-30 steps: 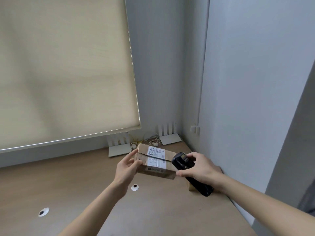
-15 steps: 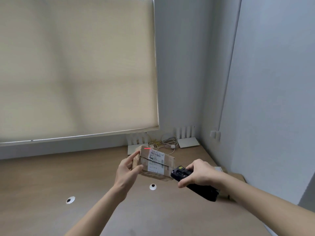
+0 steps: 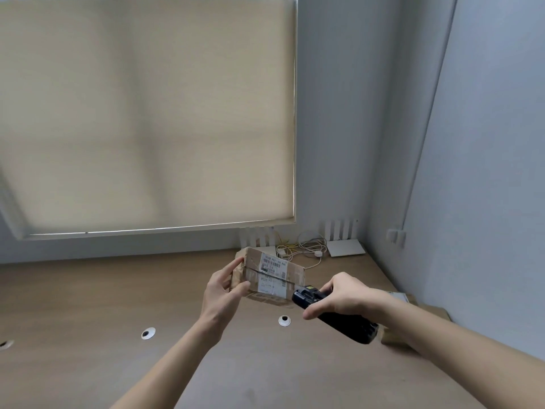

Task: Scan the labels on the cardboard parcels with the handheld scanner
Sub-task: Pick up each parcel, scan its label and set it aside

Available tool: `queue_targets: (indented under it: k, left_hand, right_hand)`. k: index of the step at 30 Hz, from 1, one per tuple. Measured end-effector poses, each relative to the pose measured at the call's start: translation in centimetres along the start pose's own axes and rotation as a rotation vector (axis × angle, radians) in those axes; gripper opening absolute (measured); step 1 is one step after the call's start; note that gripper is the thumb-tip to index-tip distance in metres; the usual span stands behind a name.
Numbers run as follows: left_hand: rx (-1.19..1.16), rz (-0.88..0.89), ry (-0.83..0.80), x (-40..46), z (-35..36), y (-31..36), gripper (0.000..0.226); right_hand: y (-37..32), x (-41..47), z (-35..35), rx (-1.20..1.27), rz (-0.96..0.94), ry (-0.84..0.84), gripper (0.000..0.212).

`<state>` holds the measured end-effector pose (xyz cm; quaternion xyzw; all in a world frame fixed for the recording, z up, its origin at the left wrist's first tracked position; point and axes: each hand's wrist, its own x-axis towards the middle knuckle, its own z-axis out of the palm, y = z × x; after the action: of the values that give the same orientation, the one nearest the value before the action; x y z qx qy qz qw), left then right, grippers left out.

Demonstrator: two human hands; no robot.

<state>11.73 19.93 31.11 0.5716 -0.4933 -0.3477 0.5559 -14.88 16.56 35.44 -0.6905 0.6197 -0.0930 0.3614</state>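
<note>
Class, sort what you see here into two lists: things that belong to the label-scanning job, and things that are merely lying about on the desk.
Part of the job:
- cardboard parcel, gripped by the left hand
- white label on it
- handheld scanner, gripped by the right hand
- second parcel behind the right arm

Lying about:
- two white routers
- tangled cables
- desk grommets

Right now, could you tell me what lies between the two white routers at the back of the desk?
In the head view, a loose tangle of cables lies on the desk between the left router and the right router.
</note>
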Motion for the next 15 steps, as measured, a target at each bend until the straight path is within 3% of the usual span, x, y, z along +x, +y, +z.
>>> queue_targets:
  k: [15]
  left_hand:
    - [-0.082,-0.054,0.136,-2.6,-5.6,0.2,0.057]
  right_hand:
    - [-3.6,0.7,3.7,0.063,-0.139,0.093,0.058]
